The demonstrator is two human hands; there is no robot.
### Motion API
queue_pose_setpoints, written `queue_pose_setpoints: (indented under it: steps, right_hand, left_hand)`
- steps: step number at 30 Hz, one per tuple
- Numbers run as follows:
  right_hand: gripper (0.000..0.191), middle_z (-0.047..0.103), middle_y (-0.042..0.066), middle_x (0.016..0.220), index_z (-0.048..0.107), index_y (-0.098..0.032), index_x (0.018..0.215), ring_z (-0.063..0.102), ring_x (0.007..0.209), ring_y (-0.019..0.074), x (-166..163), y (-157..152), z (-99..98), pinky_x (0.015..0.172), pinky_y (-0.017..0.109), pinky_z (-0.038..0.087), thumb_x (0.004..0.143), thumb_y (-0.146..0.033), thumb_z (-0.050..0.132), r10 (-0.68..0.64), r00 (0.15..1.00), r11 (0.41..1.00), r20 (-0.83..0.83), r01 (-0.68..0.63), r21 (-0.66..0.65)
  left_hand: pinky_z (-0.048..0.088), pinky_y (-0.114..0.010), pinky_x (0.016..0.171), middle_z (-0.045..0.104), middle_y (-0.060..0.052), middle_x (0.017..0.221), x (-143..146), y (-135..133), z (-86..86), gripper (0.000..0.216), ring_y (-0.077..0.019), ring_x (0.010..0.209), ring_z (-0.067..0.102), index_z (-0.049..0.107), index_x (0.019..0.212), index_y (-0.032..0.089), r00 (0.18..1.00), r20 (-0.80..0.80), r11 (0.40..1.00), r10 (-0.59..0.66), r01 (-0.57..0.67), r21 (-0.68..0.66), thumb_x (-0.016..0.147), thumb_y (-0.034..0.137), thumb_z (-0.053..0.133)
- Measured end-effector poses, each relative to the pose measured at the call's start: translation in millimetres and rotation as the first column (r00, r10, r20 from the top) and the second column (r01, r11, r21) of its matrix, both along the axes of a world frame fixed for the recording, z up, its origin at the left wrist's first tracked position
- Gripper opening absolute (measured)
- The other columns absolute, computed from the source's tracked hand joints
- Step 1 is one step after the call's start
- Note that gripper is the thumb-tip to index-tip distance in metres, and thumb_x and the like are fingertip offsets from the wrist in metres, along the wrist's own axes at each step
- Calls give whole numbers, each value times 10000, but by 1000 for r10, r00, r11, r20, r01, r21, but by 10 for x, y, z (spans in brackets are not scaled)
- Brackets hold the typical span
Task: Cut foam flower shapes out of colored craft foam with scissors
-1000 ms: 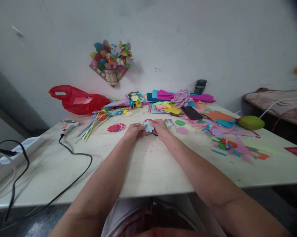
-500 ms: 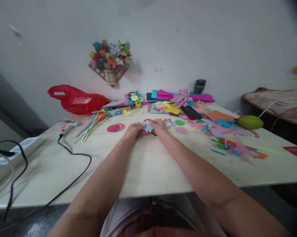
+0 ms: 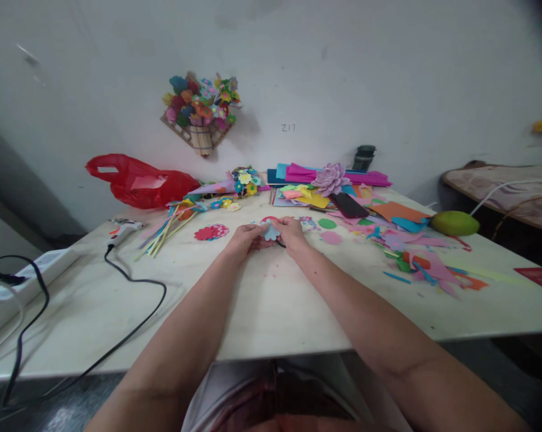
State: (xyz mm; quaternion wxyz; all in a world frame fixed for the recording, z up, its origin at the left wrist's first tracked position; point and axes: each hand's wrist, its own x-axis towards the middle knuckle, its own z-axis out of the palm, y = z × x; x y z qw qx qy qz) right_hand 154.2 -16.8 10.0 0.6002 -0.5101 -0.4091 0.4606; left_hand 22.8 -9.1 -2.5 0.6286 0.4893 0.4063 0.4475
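Note:
Both my hands meet at the middle of the pale table (image 3: 261, 312). My left hand (image 3: 244, 238) pinches a light blue paper cut-out (image 3: 271, 231) with closed fingers. My right hand (image 3: 290, 233) is closed beside it, and a dark loop like a scissors handle (image 3: 281, 243) shows under its fingers. A red paper disc (image 3: 269, 221) lies just behind the cut-out. Small paper scraps dot the table below my hands.
A hot glue gun (image 3: 122, 228) with a black cord (image 3: 131, 282) lies at the left by a white power strip (image 3: 32, 276). Red bag (image 3: 138, 182), paper flowers (image 3: 212, 231), coloured sticks (image 3: 165, 231), paper sheets (image 3: 329, 174), a dark phone (image 3: 348, 205), scraps (image 3: 426, 267) and a green fruit (image 3: 454, 223) crowd the back and right.
Almost nothing moves. My hands stay together on the blue cut-out, with only a slight shift of the fingers and the view.

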Motion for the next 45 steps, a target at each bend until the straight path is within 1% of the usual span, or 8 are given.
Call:
queue_pose_setpoints:
  steps: [3,7,17,23,30,36,40,45]
  right_hand:
    - [195,480,-63,424,518,-159,547,418,381,64,4,-1,4,381,188,326,694,-189,642,-1,1000,1000,6,1,8]
    - [193,469,-73,420,518,-161,550,415,378,58,5,-8,17,398,185,353,690,-187,647,14,999,1000,-30,-14,11]
    - [218,473,-68,391,521,-166,509,408,363,64,-11,-30,31,390,203,315,643,-184,692,43,991,999,-130,-43,8]
    - [200,481,-63,392,541,-168,535,386,351,65,-5,-20,14,365,206,243,663,-204,690,66,987,998,-148,-69,-11]
    - [202,476,-64,407,536,-162,566,390,361,55,-21,-14,7,357,180,245,664,-220,703,78,985,995,-151,-85,-43]
    - [287,515,-35,484,553,-159,631,459,410,73,63,48,-16,340,184,255,695,-397,700,163,967,984,-198,-173,-33]
    - [325,567,-2,553,589,-142,673,496,458,79,122,54,4,341,179,255,748,-454,639,214,970,974,-120,-221,-48]
    - [248,527,-30,496,559,-145,629,428,413,60,141,9,40,349,175,252,747,-333,669,264,963,963,54,-261,-60]
  left_hand:
    - [531,-237,549,689,-81,672,9,-10,4,358,-190,596,686,621,778,129,1000,-16,1000,-10,10,6,617,401,792]
    - [540,-229,616,700,-70,698,53,-62,36,330,-164,623,681,657,816,117,999,32,999,-40,40,19,582,286,817]
    - [498,-210,490,663,-44,608,119,-95,44,261,-131,510,621,637,729,117,993,90,997,78,-79,10,599,271,803]
    - [513,-225,512,661,-37,607,163,-137,72,191,-134,530,620,628,703,125,985,124,992,124,-125,2,632,232,770]
    - [446,-205,455,627,-6,558,139,-114,41,211,-104,473,556,627,685,140,982,116,982,151,-163,100,605,264,778]
    - [400,-210,427,644,-27,576,91,-43,-9,304,-103,449,534,642,697,128,987,44,977,156,-160,141,568,352,801]
    - [454,-228,512,649,-39,586,64,7,-36,323,-116,503,570,652,680,111,985,93,974,143,-157,165,521,333,825]
    - [418,-225,480,632,-30,559,45,-2,-27,309,-105,471,539,649,647,110,991,81,975,106,-119,186,500,317,826]
